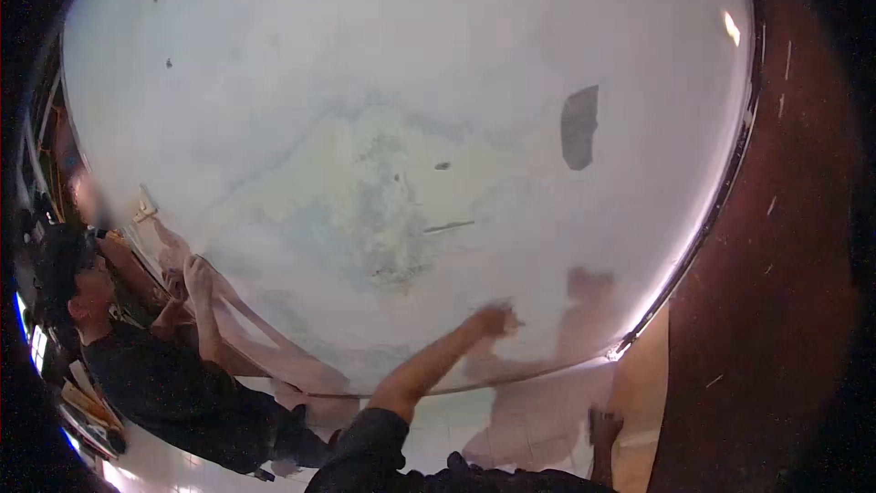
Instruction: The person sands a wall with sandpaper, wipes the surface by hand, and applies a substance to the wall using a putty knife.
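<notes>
My left hand [497, 319] reaches out over the near part of a large, glossy white panel [292, 36]. It is close over or against the surface, with its fingers smeared by motion, and I cannot tell if it holds anything. Lower down, off the panel's near edge, my right hand [604, 424] is dark and blurred, its fingers unclear. A rough greenish-grey patch [392, 164] marks the panel's middle. A thin dark strip [449, 226] and a small dark scrap [443, 165] lie on it. Further right is a grey patch-like piece [579, 128].
On the left, a co-worker [173, 393] in dark clothes has a hand [197, 278] at the panel's edge. Another person [84, 196] stands beyond, near a small pale block [144, 205]. A dark reddish-brown floor [766, 310] runs along the right, and pale tiles [474, 420] show below the panel.
</notes>
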The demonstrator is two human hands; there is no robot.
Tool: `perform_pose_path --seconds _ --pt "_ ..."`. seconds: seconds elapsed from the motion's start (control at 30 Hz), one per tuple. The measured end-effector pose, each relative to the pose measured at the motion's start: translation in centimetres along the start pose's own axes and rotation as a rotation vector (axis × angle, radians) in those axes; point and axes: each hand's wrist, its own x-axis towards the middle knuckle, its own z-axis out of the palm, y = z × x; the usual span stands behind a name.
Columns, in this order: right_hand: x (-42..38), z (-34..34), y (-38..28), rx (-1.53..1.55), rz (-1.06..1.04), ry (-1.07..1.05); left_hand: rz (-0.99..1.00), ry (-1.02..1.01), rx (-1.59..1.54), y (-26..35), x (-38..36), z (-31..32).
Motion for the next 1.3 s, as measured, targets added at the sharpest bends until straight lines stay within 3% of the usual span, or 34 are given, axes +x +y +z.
perform_pose_path --seconds 0.03,0.07,0.13,0.17,0.2,0.27,0.3,0.37,0.43,0.47,0.5,0.53,0.57,0.6,0.63,0.67,0.7,0.73,0.83,0.87,1.0,1.1,1.13,1.2,1.27,1.3 --pt "-3.5 -3.5 2.4 -0.021 0.187 -0.067 0.004 -0.257 -0.105 1.9 -0.4 8.8" --pt "-6.5 -6.9 4.6 -0.007 0.378 -0.122 -0.022 -0.378 -0.211 2.9 -1.9 16.4" --pt "-9.8 -12.8 7.4 0.044 0.543 -0.163 -0.16 -0.585 -0.405 6.1 -7.0 25.9" --pt "-9.9 -15.8 -1.7 0.109 0.72 -0.074 -0.224 -0.678 -0.446 6.8 -9.9 28.9" --pt "-9.6 -17.1 -2.1 -0.027 0.508 -0.144 -0.273 -0.754 -0.48 7.4 -12.5 30.5" --pt "-10.1 -19.2 -3.2 -0.165 0.361 -0.244 -0.346 -0.868 -0.502 8.9 -16.4 32.4" --pt "-8.9 -19.2 -4.3 -0.171 0.414 -0.263 -0.363 -0.894 -0.506 9.5 -17.3 33.2" --pt "-4.9 -17.4 -5.6 -0.174 0.488 -0.29 -0.374 -0.83 -0.501 10.4 -16.1 34.3" --pt "-2.8 -14.7 -4.4 -0.087 0.327 -0.278 -0.39 -0.615 -0.445 12.0 -11.3 34.7" --pt "-0.9 -13.6 -4.5 -0.136 0.307 -0.328 -0.544 -0.469 -0.401 14.6 -8.1 33.2" --pt "0.4 -12.5 -4.7 -0.179 0.28 -0.375 -0.219 -0.243 -0.428 14.5 -4.8 35.2" --pt "1.2 -11.3 -4.3 -0.121 0.206 -0.368 -0.012 -0.05 -0.477 17.3 -3.5 30.1" --pt "2.1 -9.9 -4.0 -0.059 0.133 -0.359 0.334 0.585 -0.585 19.2 -2.6 29.1" --pt "3.2 -8.1 -3.6 0.006 0.06 -0.345 0.121 0.382 -0.944 21.7 -0.7 28.7" --pt "4.0 -5.6 -1.5 -0.012 0.034 -0.38 -0.072 0.284 -1.521 25.9 -1.5 22.9" --pt "4.3 -2.9 1.8 -0.031 0.01 -0.419 0.144 0.486 -1.001 26.6 -0.1 26.1" --pt "4.3 -1.7 1.7 -0.052 -0.014 -0.456 -0.064 0.498 -0.946 29.6 -0.6 23.2" --pt "4.2 -0.7 1.7 -0.002 0.029 -0.569 -0.2 0.415 -1.027 32.0 -1.6 20.1" --pt "3.8 -1.0 -6.0 0.113 0.083 -0.829 -0.418 0.412 -1.195 34.3 -5.1 15.4" --pt "3.1 -0.8 -7.6 0.143 0.048 -0.864 -0.481 0.434 -1.47 34.5 -6.0 14.4" --pt "-0.5 0.6 -12.3 0.183 -0.119 -0.903 -0.56 0.647 -1.215 32.8 -8.8 14.4" --pt "-4.1 2.7 -11.2 0.228 -0.059 -0.851 -0.736 0.465 -1.375 31.2 -10.5 16.1" --pt "-4.5 2.2 -12.8 0.252 0.087 -0.894 -0.708 0.482 -1.496 30.7 -10.7 17.1" --pt "-7.0 6.5 -7.2 0.236 -0.088 -0.735 -0.674 0.479 -1.634 30.0 -11.2 18.4" --pt "-6.4 6.0 -4.8 0.358 -0.202 -0.852 -0.682 0.446 -1.765 29.3 -11.7 18.9" --pt "-6.0 4.4 -8.2 0.311 -0.136 -0.891 -0.64 0.492 -1.743 28.2 -11.7 19.7"
